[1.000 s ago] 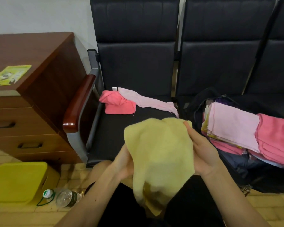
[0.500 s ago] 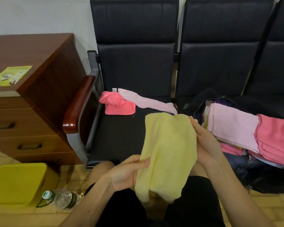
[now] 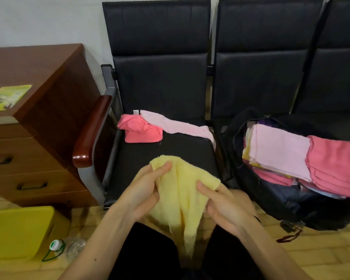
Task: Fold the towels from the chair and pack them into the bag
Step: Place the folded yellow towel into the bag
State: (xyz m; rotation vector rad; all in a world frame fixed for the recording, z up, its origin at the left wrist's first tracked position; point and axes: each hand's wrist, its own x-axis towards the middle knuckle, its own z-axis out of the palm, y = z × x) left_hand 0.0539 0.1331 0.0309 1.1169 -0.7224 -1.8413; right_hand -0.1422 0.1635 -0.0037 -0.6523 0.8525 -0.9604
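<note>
A yellow towel [image 3: 182, 197] hangs between my hands in front of the black chair [image 3: 166, 154]. My left hand [image 3: 143, 190] pinches its upper left corner. My right hand [image 3: 224, 207] pinches the upper right corner, and the rest of the cloth droops over my lap. On the chair seat lie a crumpled coral-pink towel [image 3: 140, 129] and a light pink towel [image 3: 180, 126]. To the right, an open black bag [image 3: 271, 201] on the neighbouring seat holds a stack of folded pink towels [image 3: 303, 156].
A brown wooden drawer cabinet [image 3: 34, 122] stands at the left, against the chair's wooden armrest [image 3: 91, 132]. On the tiled floor sit a yellow box [image 3: 18, 231] and a lying plastic bottle [image 3: 67, 247].
The towel came down from chest height. My left hand went up from its lower edge to the upper left corner, and my right hand dropped lower and nearer to me.
</note>
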